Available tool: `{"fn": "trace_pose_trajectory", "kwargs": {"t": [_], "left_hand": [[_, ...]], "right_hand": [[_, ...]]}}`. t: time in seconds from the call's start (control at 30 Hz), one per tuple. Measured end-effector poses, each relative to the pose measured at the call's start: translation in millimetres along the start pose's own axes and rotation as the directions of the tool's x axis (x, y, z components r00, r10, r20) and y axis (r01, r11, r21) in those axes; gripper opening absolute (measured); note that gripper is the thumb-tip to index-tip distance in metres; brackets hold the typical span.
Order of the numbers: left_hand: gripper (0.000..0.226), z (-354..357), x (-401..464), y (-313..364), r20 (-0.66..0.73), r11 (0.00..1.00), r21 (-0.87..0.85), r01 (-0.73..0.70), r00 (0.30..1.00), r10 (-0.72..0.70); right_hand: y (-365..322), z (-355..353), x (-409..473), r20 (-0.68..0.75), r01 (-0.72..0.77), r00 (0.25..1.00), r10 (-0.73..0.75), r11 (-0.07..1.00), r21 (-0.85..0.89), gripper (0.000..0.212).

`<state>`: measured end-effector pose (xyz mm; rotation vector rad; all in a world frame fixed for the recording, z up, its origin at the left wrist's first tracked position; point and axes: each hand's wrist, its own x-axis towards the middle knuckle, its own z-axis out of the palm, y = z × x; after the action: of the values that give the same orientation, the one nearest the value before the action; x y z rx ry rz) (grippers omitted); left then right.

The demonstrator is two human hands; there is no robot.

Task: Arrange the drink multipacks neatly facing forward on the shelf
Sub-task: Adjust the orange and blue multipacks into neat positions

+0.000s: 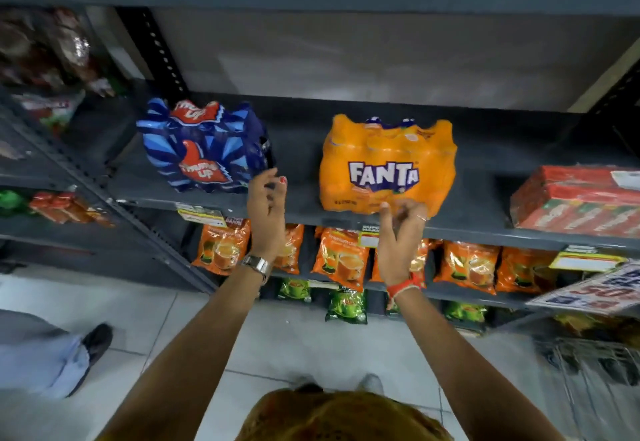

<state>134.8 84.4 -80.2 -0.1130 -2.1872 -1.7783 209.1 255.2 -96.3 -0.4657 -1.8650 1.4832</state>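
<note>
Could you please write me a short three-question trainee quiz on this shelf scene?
1. True or false: the Fanta pack shows its logo to the aisle.
2. Which hand is nearest the Thums Up pack: A) left hand B) right hand?
3. What lies at the shelf's right end?

Key:
1. True.
2. A; its fingertips are at that pack's lower right corner, while the right hand is at the Fanta pack's lower front edge.
3. A red multipack.

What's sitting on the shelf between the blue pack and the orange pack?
Only bare shelf between blue pack and orange pack in the head view; left hand is raised before it.
</note>
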Motion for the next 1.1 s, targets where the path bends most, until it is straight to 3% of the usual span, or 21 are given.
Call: {"fn": "trace_pose_trajectory", "kwargs": {"t": [0.1,0.2,0.33,0.4,0.47,0.53,0.6,0.73,1.1], "left_hand": [[0.027,-36,8,-15,-0.196,0.999,-0.022,-0.033,0.980,0.028],[0.028,-79,31,-42,-0.283,0.997,0.006,-0.075,0.956,0.074],[0.028,-145,84,-67,-0.389,0.997,0.018,-0.071,0.918,0.072],[0.038,-170,109,-79,-0.304,0.999,0.018,-0.033,0.952,0.037],[0.036,-184,127,-81,-0.107,0.994,-0.095,0.050,0.993,-0.060],[0.025,-195,144,-80,0.181,0.965,-0.183,0.188,0.971,-0.155],[0.028,-197,158,-80,0.317,0.958,-0.157,0.238,0.931,-0.179],[0.032,-202,171,-85,0.368,0.976,-0.095,0.197,0.918,-0.150],[0.022,-235,175,-99,0.352,0.982,-0.098,0.164,0.928,-0.120]], "right_hand": [[-16,36,-15,0.188,0.016,0.982,-0.025,0.999,0.048,0.008],[-31,74,-20,0.366,-0.009,0.931,-0.004,0.999,0.035,0.005],[-47,141,-17,0.523,-0.015,0.850,0.052,0.997,-0.076,0.043],[-55,171,-13,0.514,-0.042,0.852,0.102,0.991,-0.127,0.057],[-60,191,-10,0.495,-0.087,0.859,0.130,0.990,-0.109,0.053],[-59,213,-11,0.467,-0.123,0.871,0.152,0.988,-0.092,0.045],[-57,222,-11,0.408,-0.133,0.896,0.176,0.982,-0.131,0.044],[-54,224,-18,0.335,-0.136,0.925,0.177,0.980,-0.143,0.046],[-66,248,-49,0.363,-0.134,0.916,0.169,0.984,-0.119,0.041]]}}
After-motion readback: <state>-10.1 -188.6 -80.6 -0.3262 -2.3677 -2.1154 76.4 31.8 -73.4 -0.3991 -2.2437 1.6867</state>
